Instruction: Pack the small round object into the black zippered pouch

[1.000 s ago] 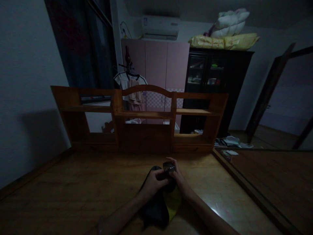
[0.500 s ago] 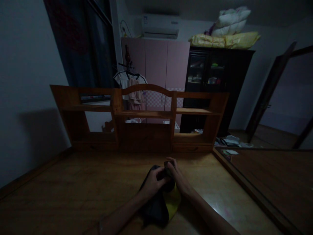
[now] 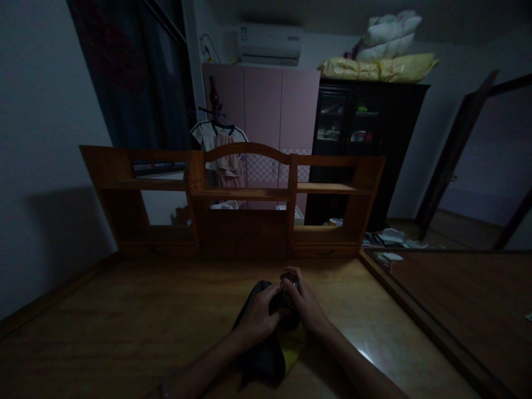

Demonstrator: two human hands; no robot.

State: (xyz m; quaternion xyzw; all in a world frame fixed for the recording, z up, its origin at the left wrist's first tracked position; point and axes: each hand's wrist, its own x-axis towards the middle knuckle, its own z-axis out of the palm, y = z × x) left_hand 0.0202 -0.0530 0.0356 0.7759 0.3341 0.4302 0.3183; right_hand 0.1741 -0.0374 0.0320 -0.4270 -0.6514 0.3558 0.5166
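Observation:
Both of my hands meet at the lower middle of the wooden desk [image 3: 124,321]. My left hand [image 3: 260,313] grips the upper edge of a dark cloth pouch [image 3: 264,352] that lies on the desktop. My right hand [image 3: 305,305] is closed around a small dark roundish object [image 3: 288,291] held at the pouch's top end. A yellow piece [image 3: 293,343] shows under the pouch on its right side. The room is dim, so the small object's details are hard to make out.
A low wooden shelf unit [image 3: 245,194] stands along the desk's far edge. Behind it are a pink wardrobe [image 3: 266,111], hanging clothes [image 3: 224,149], a dark glass-door cabinet [image 3: 366,133] with bedding [image 3: 382,55] on top, and an air conditioner [image 3: 270,44]. A raised wooden ledge [image 3: 419,316] borders the desk's right side.
My right hand has closed further over the small dark object and lowered it slightly toward the pouch's top. The view has shifted a little; the pouch stays in place.

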